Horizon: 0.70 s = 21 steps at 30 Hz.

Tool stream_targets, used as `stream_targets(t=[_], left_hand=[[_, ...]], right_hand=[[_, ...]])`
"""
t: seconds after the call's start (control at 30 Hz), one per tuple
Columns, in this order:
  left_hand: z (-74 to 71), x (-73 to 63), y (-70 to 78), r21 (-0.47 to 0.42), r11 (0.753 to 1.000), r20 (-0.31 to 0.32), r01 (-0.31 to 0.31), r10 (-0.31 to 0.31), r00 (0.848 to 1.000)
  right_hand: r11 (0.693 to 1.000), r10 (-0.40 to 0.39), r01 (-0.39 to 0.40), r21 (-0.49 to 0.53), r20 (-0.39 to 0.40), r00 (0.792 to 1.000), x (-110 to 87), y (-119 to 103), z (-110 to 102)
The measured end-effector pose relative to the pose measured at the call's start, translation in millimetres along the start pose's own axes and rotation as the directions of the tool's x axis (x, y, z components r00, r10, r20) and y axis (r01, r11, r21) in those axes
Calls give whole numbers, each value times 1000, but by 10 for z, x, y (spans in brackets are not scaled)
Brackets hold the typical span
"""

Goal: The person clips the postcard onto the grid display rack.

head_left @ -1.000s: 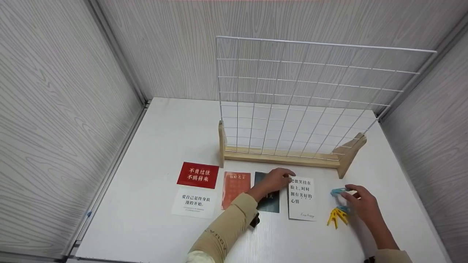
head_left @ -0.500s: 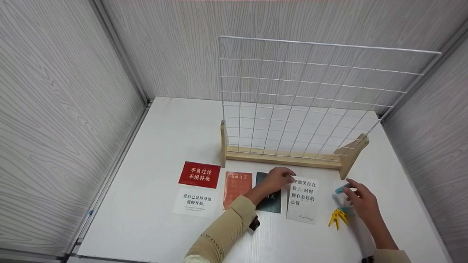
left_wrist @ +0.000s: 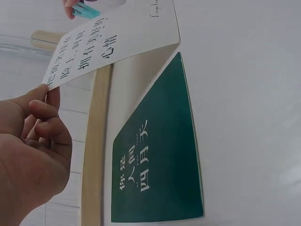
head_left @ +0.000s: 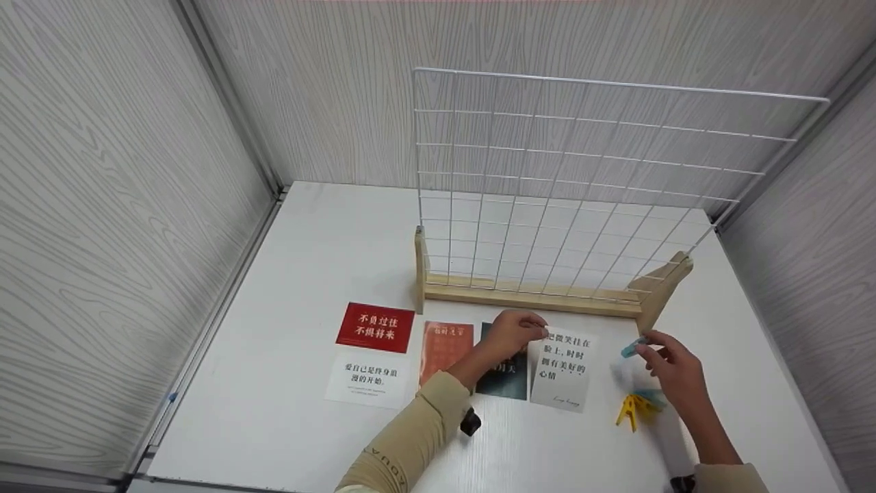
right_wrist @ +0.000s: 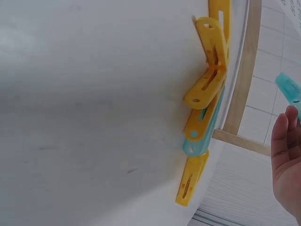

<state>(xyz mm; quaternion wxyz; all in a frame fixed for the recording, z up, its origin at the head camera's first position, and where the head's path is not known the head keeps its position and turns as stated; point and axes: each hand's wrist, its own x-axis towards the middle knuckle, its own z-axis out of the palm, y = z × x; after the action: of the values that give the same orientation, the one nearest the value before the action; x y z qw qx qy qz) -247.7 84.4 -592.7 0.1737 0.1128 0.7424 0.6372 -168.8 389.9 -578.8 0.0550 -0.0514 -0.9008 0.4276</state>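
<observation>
My left hand [head_left: 513,333] pinches a white card [head_left: 564,370] with black writing by its upper left corner. In the left wrist view the white card [left_wrist: 117,35] is tilted, its held end raised off the table. Beneath the left forearm and hand, a dark green card [left_wrist: 157,155] lies flat. On the right, my right hand [head_left: 679,366] holds a light blue clothespin [head_left: 634,347] between thumb and fingers, above the table. Just below that hand sit several yellow clothespins [right_wrist: 209,89] with a blue clothespin [right_wrist: 193,147] among them.
A white wire grid [head_left: 547,185] stands upright in a wooden base [head_left: 534,298] behind the cards. To the left lie a red card [head_left: 376,327], a white card [head_left: 368,378] and an orange-red card [head_left: 445,346]. Grey panels [head_left: 123,205] wall the table in.
The left hand has lifted the white card's top edge off the table. My right hand has raised the blue clothespin and turned it away from the pile.
</observation>
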Motion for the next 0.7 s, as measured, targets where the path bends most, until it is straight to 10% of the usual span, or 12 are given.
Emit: stream_targets(t=[0.7], left_hand=[[-380,-297,266,22,996,-58,-84,85,995]], right_hand=[[993,-119,119,8,-13,993,26,-711,71]])
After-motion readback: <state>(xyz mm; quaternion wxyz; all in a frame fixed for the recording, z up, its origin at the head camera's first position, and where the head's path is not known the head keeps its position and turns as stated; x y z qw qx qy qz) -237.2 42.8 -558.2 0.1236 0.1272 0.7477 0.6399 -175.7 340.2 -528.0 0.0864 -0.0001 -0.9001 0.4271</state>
